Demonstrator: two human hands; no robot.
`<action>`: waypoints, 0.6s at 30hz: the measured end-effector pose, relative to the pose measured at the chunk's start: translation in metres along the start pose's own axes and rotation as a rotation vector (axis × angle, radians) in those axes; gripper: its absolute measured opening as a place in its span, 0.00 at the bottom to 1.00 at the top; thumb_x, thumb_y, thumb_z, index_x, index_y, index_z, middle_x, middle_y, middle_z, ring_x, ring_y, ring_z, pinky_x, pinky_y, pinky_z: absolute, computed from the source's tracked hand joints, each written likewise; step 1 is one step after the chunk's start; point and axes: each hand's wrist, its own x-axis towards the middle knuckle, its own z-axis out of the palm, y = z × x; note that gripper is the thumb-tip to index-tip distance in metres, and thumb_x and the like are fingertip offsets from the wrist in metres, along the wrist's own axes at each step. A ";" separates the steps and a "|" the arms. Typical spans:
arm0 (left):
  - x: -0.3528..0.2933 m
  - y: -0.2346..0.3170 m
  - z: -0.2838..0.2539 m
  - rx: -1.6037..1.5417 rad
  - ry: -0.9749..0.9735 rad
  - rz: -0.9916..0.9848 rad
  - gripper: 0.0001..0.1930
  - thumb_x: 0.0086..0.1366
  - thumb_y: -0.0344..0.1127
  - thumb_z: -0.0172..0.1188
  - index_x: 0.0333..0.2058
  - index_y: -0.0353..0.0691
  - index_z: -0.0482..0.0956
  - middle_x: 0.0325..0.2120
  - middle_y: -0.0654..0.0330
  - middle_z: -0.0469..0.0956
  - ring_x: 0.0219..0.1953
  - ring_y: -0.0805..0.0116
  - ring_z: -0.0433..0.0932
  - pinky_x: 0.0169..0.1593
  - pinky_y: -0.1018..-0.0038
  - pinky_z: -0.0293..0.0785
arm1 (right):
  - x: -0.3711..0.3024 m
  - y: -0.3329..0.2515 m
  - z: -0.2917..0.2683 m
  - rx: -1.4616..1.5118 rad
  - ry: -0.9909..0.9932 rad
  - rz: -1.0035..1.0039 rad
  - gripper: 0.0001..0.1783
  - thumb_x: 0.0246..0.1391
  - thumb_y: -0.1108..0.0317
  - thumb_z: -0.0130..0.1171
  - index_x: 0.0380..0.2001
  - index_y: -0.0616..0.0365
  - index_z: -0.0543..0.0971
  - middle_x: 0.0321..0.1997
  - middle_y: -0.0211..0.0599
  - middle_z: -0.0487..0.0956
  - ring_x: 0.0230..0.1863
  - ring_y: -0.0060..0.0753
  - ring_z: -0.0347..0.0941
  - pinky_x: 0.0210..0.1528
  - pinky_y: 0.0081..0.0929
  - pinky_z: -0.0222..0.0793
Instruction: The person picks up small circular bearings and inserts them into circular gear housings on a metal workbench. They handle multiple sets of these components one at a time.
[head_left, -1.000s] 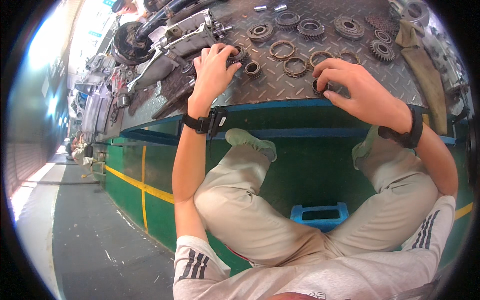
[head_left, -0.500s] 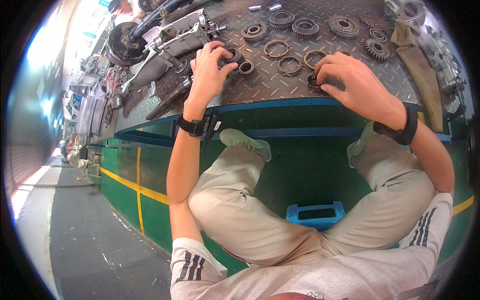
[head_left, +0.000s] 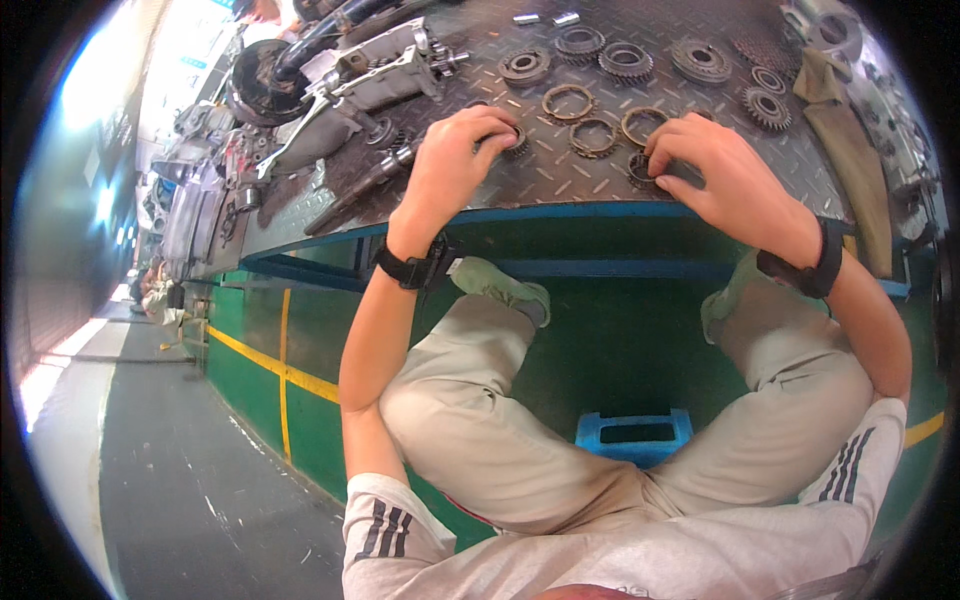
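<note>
Both of my hands are over the near part of a dark tread-plate bench top point(head_left: 560, 185). My left hand point(head_left: 455, 160) has its thumb and fingers curled round a small needle roller bearing point(head_left: 518, 143), and mostly covers it. My right hand point(head_left: 735, 170) pinches the edge of another needle bearing point(head_left: 640, 168), a dark caged ring resting on the plate. Between the hands lie brass-coloured synchronizer rings: one nearer point(head_left: 593, 153), one behind it point(head_left: 568, 88), and one beside my right fingers point(head_left: 632, 135).
Several gears, including a toothed gear point(head_left: 627, 60) and a wide hub point(head_left: 702, 62), lie farther back. A gearbox casing point(head_left: 375, 75) and a shaft point(head_left: 365, 188) stand left. An olive cloth point(head_left: 845, 150) hangs over the right edge. Below is a blue stool point(head_left: 635, 455).
My left hand has moved right, from a dark ring onto the needle bearing that lay uncovered beside it. My right hand stays at its bearing. The view has shifted slightly.
</note>
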 end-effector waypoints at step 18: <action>-0.005 0.053 0.076 -0.096 0.127 0.233 0.12 0.63 0.36 0.72 0.39 0.34 0.83 0.46 0.52 0.80 0.52 0.48 0.79 0.57 0.57 0.77 | 0.008 -0.027 -0.008 -0.192 -0.084 0.067 0.13 0.53 0.71 0.73 0.34 0.63 0.78 0.37 0.45 0.75 0.43 0.53 0.75 0.46 0.45 0.71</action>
